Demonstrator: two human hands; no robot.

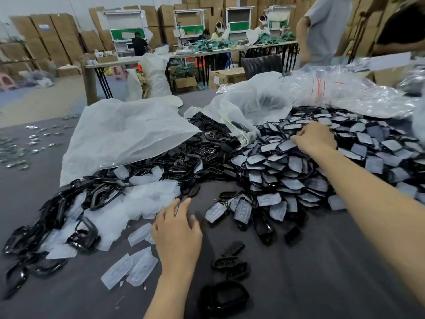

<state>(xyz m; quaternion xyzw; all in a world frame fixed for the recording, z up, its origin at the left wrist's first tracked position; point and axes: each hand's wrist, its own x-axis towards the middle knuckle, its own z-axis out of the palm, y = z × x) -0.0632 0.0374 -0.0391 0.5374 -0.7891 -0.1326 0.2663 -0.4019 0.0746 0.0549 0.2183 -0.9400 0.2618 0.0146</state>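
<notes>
Right grip [315, 138] curls into the black-rimmed pieces [287, 180], its hold hidden; left grip [177, 229] hovers slack.

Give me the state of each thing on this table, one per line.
Left hand, open, fingers spread, by the clear pads.
Right hand, pinching a backed piece atop the pile.
White sack, lying flat, mouth open, black parts spilling out.
Clear bag, open, crumpled.
Black frames, loose in a tangled heap.
</notes>
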